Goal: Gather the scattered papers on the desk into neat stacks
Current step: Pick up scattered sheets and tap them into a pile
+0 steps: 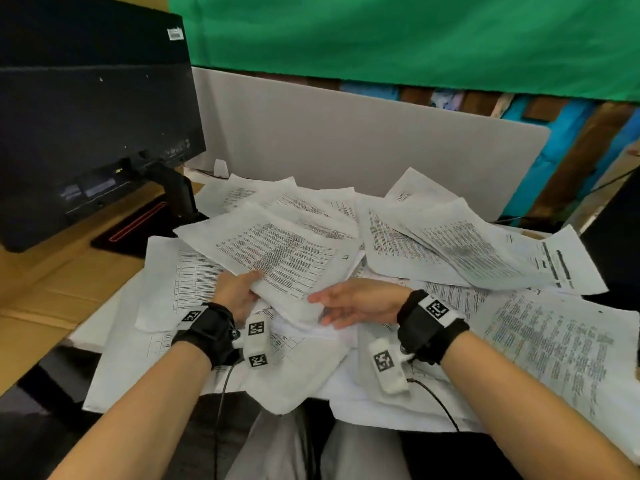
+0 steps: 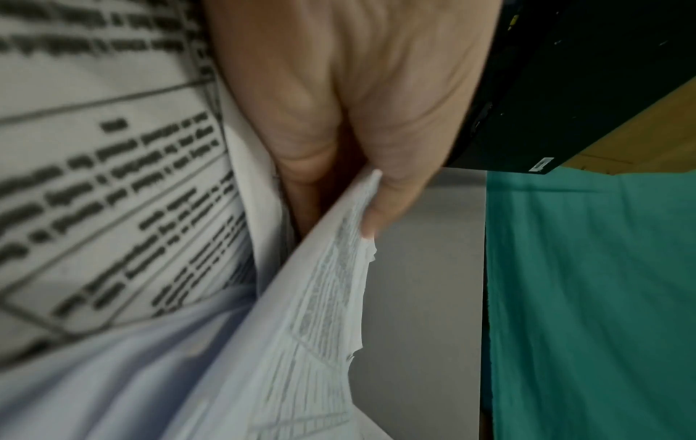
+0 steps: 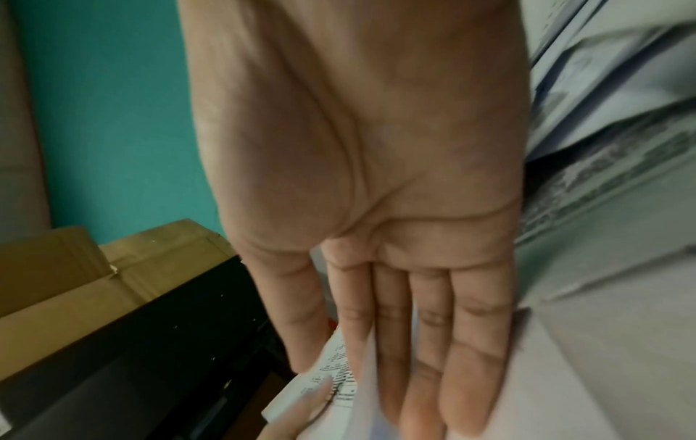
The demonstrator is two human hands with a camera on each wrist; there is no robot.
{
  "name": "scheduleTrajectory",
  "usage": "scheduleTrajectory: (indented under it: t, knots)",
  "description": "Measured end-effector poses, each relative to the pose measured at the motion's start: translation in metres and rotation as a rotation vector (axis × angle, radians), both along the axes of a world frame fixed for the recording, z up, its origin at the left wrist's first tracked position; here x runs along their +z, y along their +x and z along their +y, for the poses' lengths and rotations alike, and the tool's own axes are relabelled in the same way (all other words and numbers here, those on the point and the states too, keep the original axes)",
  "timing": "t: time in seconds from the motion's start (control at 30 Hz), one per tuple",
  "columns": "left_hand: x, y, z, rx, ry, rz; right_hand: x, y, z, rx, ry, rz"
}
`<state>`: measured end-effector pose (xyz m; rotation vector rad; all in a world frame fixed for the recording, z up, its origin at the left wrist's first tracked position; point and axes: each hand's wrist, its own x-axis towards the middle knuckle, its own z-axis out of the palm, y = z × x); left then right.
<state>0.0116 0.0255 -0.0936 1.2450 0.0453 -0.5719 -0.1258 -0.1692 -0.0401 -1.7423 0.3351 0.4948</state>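
Note:
Many printed white sheets lie scattered and overlapping across the desk. My left hand (image 1: 239, 289) grips the near edge of a lifted bundle of papers (image 1: 277, 251), thumb on top and fingers beneath; in the left wrist view the thumb pinches the bundle's edge (image 2: 339, 253). My right hand (image 1: 346, 303) is flat, fingers straight and together, at the bundle's near right edge with the fingers (image 3: 433, 357) lying against the sheets (image 3: 565, 372). A second loose heap (image 1: 460, 247) lies at the right, and table-printed pages (image 1: 187, 282) lie under the left hand.
A black monitor (image 1: 86, 116) on its stand is at the left, with brown cardboard (image 1: 52, 289) beneath. A grey partition (image 1: 346, 143) bounds the desk's far side, green cloth (image 1: 415, 39) above it. Papers overhang the desk's near edge above my lap.

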Motion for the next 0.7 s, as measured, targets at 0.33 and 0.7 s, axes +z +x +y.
scheduleTrajectory:
  t: [0.33,0.7]
  knots:
    - [0.021,-0.008,0.008,0.035,0.098,-0.142,0.019,-0.029,-0.061,-0.694,-0.226,-0.464]
    - [0.090,-0.020,-0.023,-0.044,0.094,-0.758,0.013,-0.025,-0.012,-0.471,0.396,-0.402]
